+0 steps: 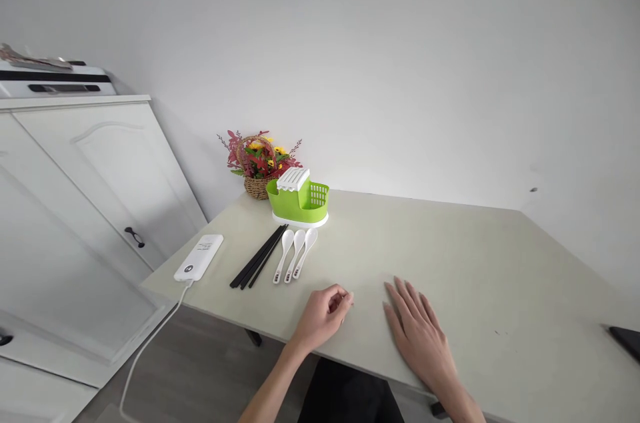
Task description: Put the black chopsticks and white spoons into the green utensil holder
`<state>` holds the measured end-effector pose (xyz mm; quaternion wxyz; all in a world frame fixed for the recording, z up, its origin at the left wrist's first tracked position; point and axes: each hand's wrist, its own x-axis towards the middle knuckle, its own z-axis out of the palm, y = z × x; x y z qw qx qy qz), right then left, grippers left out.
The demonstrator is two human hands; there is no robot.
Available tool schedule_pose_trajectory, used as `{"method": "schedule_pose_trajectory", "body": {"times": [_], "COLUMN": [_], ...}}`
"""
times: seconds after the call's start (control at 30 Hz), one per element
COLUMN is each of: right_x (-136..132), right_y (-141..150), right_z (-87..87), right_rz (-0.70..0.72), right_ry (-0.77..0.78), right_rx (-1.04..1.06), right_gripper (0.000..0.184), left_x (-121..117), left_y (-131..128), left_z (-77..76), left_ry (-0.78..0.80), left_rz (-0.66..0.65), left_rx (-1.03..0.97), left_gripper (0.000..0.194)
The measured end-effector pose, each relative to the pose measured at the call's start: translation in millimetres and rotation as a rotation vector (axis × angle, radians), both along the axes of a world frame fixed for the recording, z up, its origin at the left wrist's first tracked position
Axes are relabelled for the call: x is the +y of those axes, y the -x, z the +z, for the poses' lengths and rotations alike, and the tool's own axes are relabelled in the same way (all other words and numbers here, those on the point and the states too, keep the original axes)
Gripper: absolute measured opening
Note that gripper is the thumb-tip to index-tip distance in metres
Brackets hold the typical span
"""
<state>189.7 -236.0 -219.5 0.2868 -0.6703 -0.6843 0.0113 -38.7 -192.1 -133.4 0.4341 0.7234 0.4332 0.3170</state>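
Observation:
My left hand [324, 315] rests on its side on the table near the front edge, its fingers curled in and thumb closed against them, with nothing visible inside. My right hand [417, 333] lies flat on the tabletop, palm down, fingers stretched out. Up and left of my left hand, three white spoons [297, 255] lie side by side, bowls away from me. Several black chopsticks [259, 256] lie in a loose bundle to their left. Just behind them stands a green cutlery holder [295, 208] with a white slotted lid and white base. Neither hand touches these things.
The pale table [400, 236] meets the wall at the back. A white power bank [200, 257] with a white cable [150, 339] hanging off the edge lies at the left. Behind the holder sits a flower basket [257, 187]. A white cabinet [100, 209] stands left; a dark object [626, 341] is far right.

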Motion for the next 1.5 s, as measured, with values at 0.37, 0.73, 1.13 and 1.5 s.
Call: {"method": "schedule_pose_trajectory", "body": {"times": [0.37,0.73,1.13,1.5], "right_x": [-1.5,-2.2,-0.4,-0.9], "right_y": [-0.5,0.2,-0.5,-0.4], "right_z": [1.7,5.5,4.2,5.7], "right_rz": [-0.006,-0.001,-0.004,0.013], "right_ry": [0.007,-0.008,-0.007,-0.027], "right_rx": [-0.022,0.047,-0.011,0.014], "right_gripper": [0.059,0.057,0.057,0.055], "left_x": [-0.4,-0.3,5.1,4.5], "left_y": [1.5,1.7,2.9,3.6], "left_z": [-1.5,-2.7,-8.6,-11.8], "left_ry": [-0.004,0.018,0.023,0.015], "left_rz": [-0.001,0.016,0.074,0.076], "left_rx": [-0.001,-0.027,-0.057,-0.08], "left_gripper": [0.041,0.039,0.036,0.033]}}
